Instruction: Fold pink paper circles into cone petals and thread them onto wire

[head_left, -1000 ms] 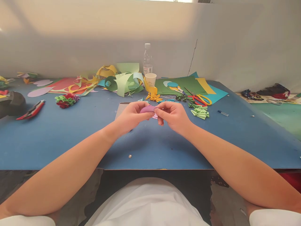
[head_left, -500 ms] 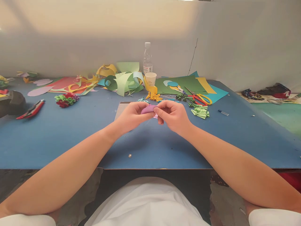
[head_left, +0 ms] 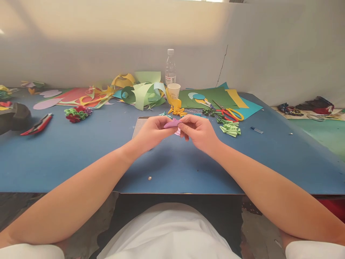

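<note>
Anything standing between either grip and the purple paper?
Nothing visible: the left grip and right grip both hold the purple paper directly. The paper cup stands beyond them, nearer the wall, not in between.

- Your one view looks forward and down from your head — your white shirt fills the bottom middle.
- It sits near, above and behind your left hand and right hand, both mid-frame.
- Ahead, it takes in the blue tabletop — and the wall beyond.
</note>
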{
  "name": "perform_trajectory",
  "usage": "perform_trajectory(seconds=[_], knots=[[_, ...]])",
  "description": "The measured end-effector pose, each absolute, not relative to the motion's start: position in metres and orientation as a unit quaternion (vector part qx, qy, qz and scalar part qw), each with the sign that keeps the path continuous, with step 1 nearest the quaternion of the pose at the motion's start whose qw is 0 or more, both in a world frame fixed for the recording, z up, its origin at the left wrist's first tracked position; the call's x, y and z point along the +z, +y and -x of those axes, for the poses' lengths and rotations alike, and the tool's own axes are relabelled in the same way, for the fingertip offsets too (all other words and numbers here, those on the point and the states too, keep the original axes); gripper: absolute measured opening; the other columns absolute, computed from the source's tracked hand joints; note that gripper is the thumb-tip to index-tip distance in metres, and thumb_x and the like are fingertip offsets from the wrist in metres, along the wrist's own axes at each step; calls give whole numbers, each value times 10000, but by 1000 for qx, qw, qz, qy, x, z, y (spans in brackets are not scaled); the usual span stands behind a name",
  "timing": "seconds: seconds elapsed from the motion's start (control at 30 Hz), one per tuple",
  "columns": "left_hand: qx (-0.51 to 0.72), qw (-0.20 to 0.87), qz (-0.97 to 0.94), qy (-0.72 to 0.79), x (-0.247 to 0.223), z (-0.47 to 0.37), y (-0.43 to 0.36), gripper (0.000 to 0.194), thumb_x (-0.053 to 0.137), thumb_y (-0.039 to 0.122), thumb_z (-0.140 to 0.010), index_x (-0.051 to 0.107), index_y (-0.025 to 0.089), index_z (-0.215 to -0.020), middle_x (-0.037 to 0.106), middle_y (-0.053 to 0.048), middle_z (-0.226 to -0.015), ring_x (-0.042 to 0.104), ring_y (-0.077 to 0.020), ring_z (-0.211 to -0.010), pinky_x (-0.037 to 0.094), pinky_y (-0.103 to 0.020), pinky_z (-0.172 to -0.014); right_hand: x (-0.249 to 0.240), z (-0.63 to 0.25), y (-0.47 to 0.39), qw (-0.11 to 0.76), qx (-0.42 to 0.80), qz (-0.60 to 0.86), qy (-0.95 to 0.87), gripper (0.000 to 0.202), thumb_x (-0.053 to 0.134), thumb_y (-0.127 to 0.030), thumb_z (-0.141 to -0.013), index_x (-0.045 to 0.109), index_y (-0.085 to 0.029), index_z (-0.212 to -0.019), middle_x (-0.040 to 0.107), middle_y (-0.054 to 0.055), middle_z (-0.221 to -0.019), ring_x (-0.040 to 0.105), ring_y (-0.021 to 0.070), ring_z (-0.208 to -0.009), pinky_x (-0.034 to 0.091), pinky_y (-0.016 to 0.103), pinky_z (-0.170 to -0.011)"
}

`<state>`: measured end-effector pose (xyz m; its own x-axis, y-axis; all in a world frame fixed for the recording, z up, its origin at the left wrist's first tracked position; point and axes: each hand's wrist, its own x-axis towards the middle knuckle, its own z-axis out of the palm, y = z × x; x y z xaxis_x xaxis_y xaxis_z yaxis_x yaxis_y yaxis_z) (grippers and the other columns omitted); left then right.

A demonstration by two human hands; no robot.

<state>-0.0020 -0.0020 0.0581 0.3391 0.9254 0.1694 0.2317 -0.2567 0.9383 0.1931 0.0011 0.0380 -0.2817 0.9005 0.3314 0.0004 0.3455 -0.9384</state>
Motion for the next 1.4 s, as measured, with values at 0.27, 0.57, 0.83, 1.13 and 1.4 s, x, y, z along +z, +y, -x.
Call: perform_trajectory(seconds=[0.27,0.57,0.83,1.13,1.4], knots=[[373,445,-686,438,55,2,0,230,763,418,-848,792,191,-875,682,-14,-732,482,-111,-586,351,-278,-544,36,-194,2,492,457,349,-654,287,785,-466,-867,731,-185,-887,673,6,-696,630,144,-609,523,303,-575],[351,449,-686,453,60,3,-3,201,739,381,-866,771,184,-844,542,27,-655,281,-62,-510,196,-258,-457,30,-195,4,499,445,346,-658,218,779,-393,-874,714,-186,-860,697,15,-777,652,144,-627,565,329,-647],[343,460,-691,440,58,4,0,214,759,393,-852,759,187,-794,511,22,-656,333,-83,-569,200,-257,-485,32,-197,4,489,429,357,-670,260,792,-429,-877,718,-182,-843,704,18,-748,667,155,-624,532,327,-634],[337,478,-692,423,56,4,2,213,752,365,-865,720,189,-750,443,32,-643,298,-79,-558,180,-261,-480,29,-196,6,488,451,349,-661,395,852,-548,-798,683,-191,-803,686,6,-734,635,137,-583,508,296,-560],[344,483,-682,428,57,6,3,149,737,330,-857,747,198,-790,498,24,-650,313,-72,-523,188,-259,-456,30,-197,7,491,434,300,-693,343,778,-543,-881,711,-207,-878,699,15,-850,637,129,-615,535,318,-619]])
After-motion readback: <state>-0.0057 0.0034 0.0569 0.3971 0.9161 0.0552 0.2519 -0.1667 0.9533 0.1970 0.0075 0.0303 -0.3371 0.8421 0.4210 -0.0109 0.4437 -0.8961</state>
